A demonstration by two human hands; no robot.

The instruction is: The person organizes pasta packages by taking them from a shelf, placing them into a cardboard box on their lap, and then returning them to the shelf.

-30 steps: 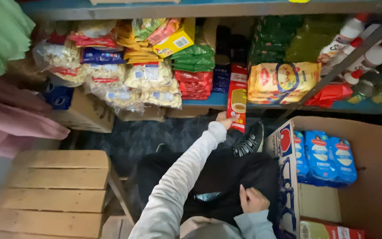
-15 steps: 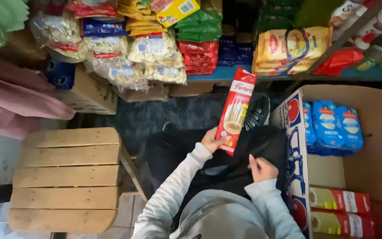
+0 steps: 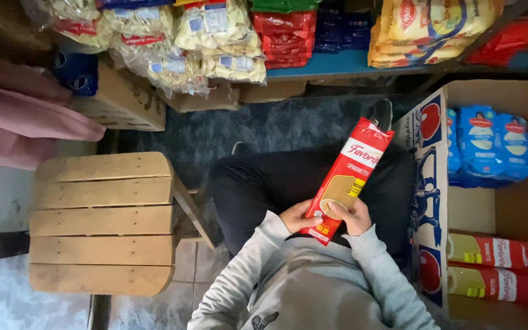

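Both hands hold one long red spaghetti packet over the person's lap. The left hand has its grip clenched around the packet's lower left edge, and the right hand has its grip clenched on the lower right edge, thumb lying across the front by the clear window. The packet slants up and to the right, its bottom corner close to the grey sweatshirt and its top end reaching over the dark trousers, near the flap of the cardboard box.

That box stands open just to the right of the legs, its printed flap running alongside the right knee with little gap. Inside lie blue packets at the far end and two more red spaghetti packets nearer, with bare cardboard between them.

To the left, a wooden slatted stool sits well apart from the hands; its right edge and angled brace come close to the left knee. Between the stool, the legs and the shelf is an open stretch of dark patterned floor.

The blue shelf edge runs across the top, loaded with clear bags of pasta, red bags and yellow bags. A closed brown carton sits on the floor below it, and pink cloth hangs in from the left edge.
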